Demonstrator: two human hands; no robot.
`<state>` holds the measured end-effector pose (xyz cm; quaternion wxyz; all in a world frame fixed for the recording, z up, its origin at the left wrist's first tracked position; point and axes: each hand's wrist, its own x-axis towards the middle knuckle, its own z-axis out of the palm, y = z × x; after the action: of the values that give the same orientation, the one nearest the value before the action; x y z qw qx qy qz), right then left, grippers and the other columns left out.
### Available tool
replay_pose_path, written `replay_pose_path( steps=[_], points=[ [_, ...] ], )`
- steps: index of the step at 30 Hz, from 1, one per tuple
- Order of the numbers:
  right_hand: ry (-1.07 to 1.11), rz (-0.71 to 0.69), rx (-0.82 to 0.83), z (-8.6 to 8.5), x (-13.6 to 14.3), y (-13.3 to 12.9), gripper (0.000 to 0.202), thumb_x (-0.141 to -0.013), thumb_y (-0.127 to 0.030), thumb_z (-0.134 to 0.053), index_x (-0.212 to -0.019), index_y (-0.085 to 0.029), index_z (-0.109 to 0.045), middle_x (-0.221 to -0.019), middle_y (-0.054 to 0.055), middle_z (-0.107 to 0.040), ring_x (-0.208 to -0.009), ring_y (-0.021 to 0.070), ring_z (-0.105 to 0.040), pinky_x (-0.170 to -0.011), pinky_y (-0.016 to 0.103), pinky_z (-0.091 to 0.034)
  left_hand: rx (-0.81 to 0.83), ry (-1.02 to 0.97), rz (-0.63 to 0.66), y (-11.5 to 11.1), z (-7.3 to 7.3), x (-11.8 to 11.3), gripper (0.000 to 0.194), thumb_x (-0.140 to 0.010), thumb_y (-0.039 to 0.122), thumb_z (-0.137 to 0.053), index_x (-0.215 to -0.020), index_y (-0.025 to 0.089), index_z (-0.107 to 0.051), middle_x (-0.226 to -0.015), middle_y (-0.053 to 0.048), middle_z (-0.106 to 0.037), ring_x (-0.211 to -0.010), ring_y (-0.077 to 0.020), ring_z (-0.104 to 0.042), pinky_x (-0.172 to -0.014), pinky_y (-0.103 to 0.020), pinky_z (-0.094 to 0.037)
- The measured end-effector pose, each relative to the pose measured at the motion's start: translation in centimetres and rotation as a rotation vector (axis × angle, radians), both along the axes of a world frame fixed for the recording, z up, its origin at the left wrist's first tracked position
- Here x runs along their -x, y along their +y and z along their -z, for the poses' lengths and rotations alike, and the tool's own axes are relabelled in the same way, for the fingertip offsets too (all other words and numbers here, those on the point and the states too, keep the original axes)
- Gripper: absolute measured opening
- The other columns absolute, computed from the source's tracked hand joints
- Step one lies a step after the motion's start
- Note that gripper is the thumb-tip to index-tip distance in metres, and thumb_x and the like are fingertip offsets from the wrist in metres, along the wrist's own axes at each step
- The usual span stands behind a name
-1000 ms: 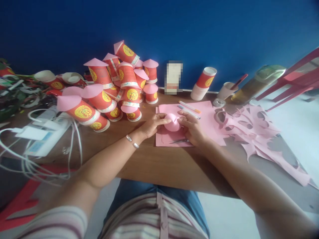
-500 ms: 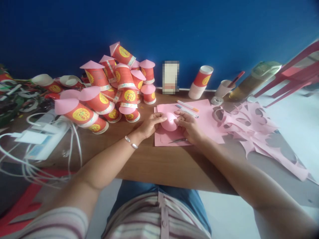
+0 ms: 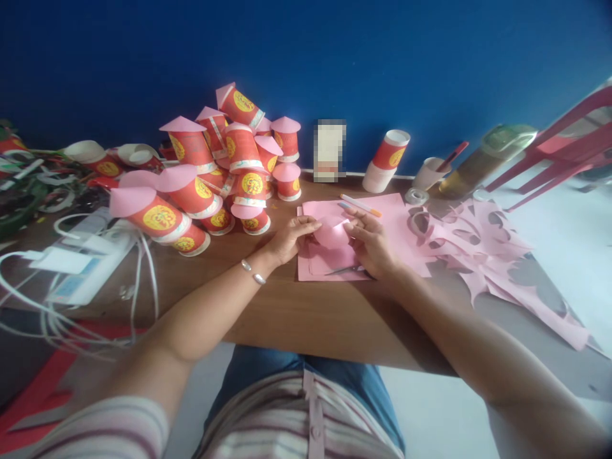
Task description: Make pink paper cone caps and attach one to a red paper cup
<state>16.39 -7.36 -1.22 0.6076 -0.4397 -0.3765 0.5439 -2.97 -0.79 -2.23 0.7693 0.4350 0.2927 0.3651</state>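
Observation:
A small pink paper disc (image 3: 333,234) is held between my two hands, above the pink paper sheets (image 3: 401,236) on the table. My left hand (image 3: 292,239) pinches its left edge between thumb and fingers. On the right edge, my right hand (image 3: 371,241) pinches it with thumb and forefinger. The disc looks slightly bent, like a shallow cone. Below it lie scissors (image 3: 343,270), their handle end partly hidden by my right hand. A white pen with an orange end (image 3: 362,205) rests on the sheets behind my fingers.
Red paper cups with pink cone tops (image 3: 191,191) are piled at the left. White cables and a power strip (image 3: 86,268) lie nearer. Behind stand stacked cups (image 3: 386,162), a cup with a red-handled tool (image 3: 430,172), a tape roll (image 3: 417,196) and a bottle (image 3: 482,162). Pink scraps (image 3: 497,255) cover the right.
The paper disc has shifted slightly right and looks more bent. My right hand has moved a little right, and its fingers now cover most of the blue pen.

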Motion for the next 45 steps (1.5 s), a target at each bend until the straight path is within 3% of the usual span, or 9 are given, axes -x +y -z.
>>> replay_pose_path(
  steps=[7, 11, 14, 19, 28, 32, 37, 42, 45],
  points=[
    [-0.020, 0.002, -0.004, 0.0, 0.0, 0.0, 0.048, -0.066, -0.042, -0.091, -0.107, -0.029, -0.070, -0.070, -0.006, -0.055, -0.067, 0.0158, -0.054, -0.065, 0.033, -0.047, -0.045, -0.072, -0.096, 0.4, 0.2, 0.0, 0.029, -0.069, 0.037, -0.088, -0.073, 0.015, -0.069, -0.068, 0.000, -0.066, -0.062, -0.0105, -0.057, -0.061, -0.025, -0.047],
    [-0.002, 0.007, 0.009, 0.3, 0.0, 0.2, 0.049, -0.064, -0.042, -0.093, -0.106, -0.029, -0.070, -0.070, -0.006, -0.057, -0.067, 0.0159, -0.054, -0.065, 0.033, -0.048, 0.007, -0.093, -0.059, 0.3, 0.2, 0.0, 0.040, -0.066, 0.046, -0.092, -0.077, 0.015, -0.070, -0.073, -0.001, -0.068, -0.067, -0.0118, -0.060, -0.063, -0.025, -0.049],
    [0.043, -0.006, 0.048, 0.4, 0.0, 0.2, 0.049, -0.065, -0.043, -0.093, -0.105, -0.028, -0.070, -0.077, -0.004, -0.063, -0.071, 0.0157, -0.058, -0.067, 0.032, -0.049, 0.004, -0.041, -0.026, 0.1, 0.2, 0.0, 0.041, -0.062, 0.040, -0.097, -0.079, 0.015, -0.069, -0.073, 0.001, -0.067, -0.066, -0.0107, -0.060, -0.064, -0.024, -0.048],
    [0.072, 0.001, 0.072, 0.6, -0.2, 0.4, 0.048, -0.073, -0.059, -0.086, -0.104, -0.026, -0.071, -0.081, -0.002, -0.066, -0.074, 0.0157, -0.062, -0.070, 0.031, -0.051, -0.035, 0.014, -0.046, 0.2, 0.3, 0.1, 0.040, -0.065, 0.040, -0.094, -0.078, 0.015, -0.067, -0.070, 0.002, -0.065, -0.060, -0.0097, -0.057, -0.057, -0.023, -0.042],
    [0.018, -0.042, 0.052, 1.3, -0.2, 0.6, 0.053, -0.075, -0.073, -0.078, -0.096, -0.025, -0.069, -0.082, -0.002, -0.064, -0.071, 0.0135, -0.060, -0.066, 0.027, -0.050, -0.209, 0.102, -0.171, 0.6, 1.1, 0.5, 0.038, -0.072, 0.046, -0.088, -0.077, 0.016, -0.065, -0.077, 0.001, -0.065, -0.072, -0.0115, -0.056, -0.069, -0.024, -0.042],
    [-0.182, -0.071, 0.038, 0.9, 0.1, 0.4, 0.046, -0.065, -0.058, -0.091, -0.080, -0.022, -0.067, -0.074, -0.002, -0.065, -0.067, 0.0135, -0.056, -0.063, 0.027, -0.046, -0.279, 0.106, -0.193, 1.0, 1.8, 0.6, 0.035, -0.079, 0.044, -0.083, -0.078, 0.016, -0.063, -0.078, 0.003, -0.060, -0.074, -0.0110, -0.052, -0.073, -0.024, -0.041],
    [-0.458, -0.050, 0.008, 0.9, -0.1, 0.4, 0.045, -0.069, -0.060, -0.086, -0.067, -0.021, -0.063, -0.062, 0.000, -0.064, -0.060, 0.0143, -0.052, -0.057, 0.028, -0.038, -0.395, 0.233, -0.232, 1.2, 1.6, 0.5, 0.033, -0.081, 0.045, -0.078, -0.075, 0.017, -0.061, -0.075, 0.003, -0.055, -0.072, -0.0122, -0.048, -0.072, -0.025, -0.039],
    [-0.838, -0.024, -0.094, 0.7, -1.4, 0.5, 0.042, -0.088, -0.055, -0.071, -0.062, -0.023, -0.061, -0.057, 0.000, -0.062, -0.055, 0.0152, -0.050, -0.057, 0.030, -0.036, -0.619, 0.529, -0.290, 1.3, 0.9, 0.6, 0.024, -0.078, 0.038, -0.075, -0.071, 0.018, -0.063, -0.071, 0.002, -0.059, -0.072, -0.0156, -0.050, -0.075, -0.028, -0.038],
    [-1.131, 0.138, -0.189, 0.6, -2.8, 1.0, 0.038, -0.096, -0.050, -0.062, -0.069, -0.024, -0.067, -0.067, 0.004, -0.067, -0.063, 0.0188, -0.055, -0.061, 0.033, -0.039, -0.765, 0.665, -0.279, 1.7, 0.9, 0.8, 0.021, -0.074, 0.030, -0.075, -0.063, 0.020, -0.061, -0.069, 0.000, -0.057, -0.070, -0.0169, -0.049, -0.073, -0.030, -0.036]
  ],
)
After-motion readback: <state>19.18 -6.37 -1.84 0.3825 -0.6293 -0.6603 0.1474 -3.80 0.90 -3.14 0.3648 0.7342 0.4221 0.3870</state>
